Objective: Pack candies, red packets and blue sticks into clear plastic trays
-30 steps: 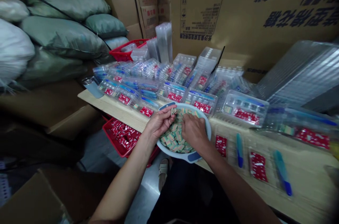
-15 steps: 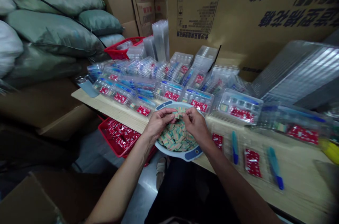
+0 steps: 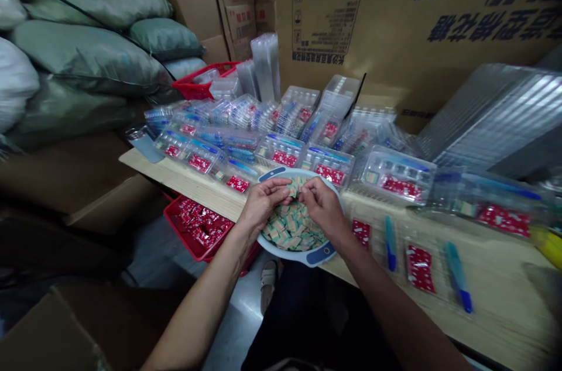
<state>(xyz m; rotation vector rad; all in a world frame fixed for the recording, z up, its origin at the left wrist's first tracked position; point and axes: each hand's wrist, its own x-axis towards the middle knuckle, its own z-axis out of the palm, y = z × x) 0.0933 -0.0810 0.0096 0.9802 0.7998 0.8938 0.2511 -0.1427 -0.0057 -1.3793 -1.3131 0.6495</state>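
My left hand [image 3: 263, 203] and my right hand [image 3: 322, 205] meet above a white basin with a blue-trimmed rim [image 3: 274, 247]. Between their fingertips they pinch a small beige-and-green packet [image 3: 297, 185], close over the basin's far side. The basin is heaped with many similar flat packets [image 3: 293, 224]. Just beyond it, clear plastic blister trays [image 3: 284, 151] hold red printed cards and blue-handled items. My wrists and forearms come in from the bottom of the view.
A red crate of red packets [image 3: 197, 224] stands on the floor left of the wooden table [image 3: 496, 301]. Blue-handled items in blisters [image 3: 456, 277] lie to the right. Stacked clear trays [image 3: 487, 119], cardboard boxes [image 3: 325, 8] and green sacks [image 3: 88, 61] fill the back.
My right hand has risen out of the packets in the basin to join my left hand at the packet. The view has shifted slightly.
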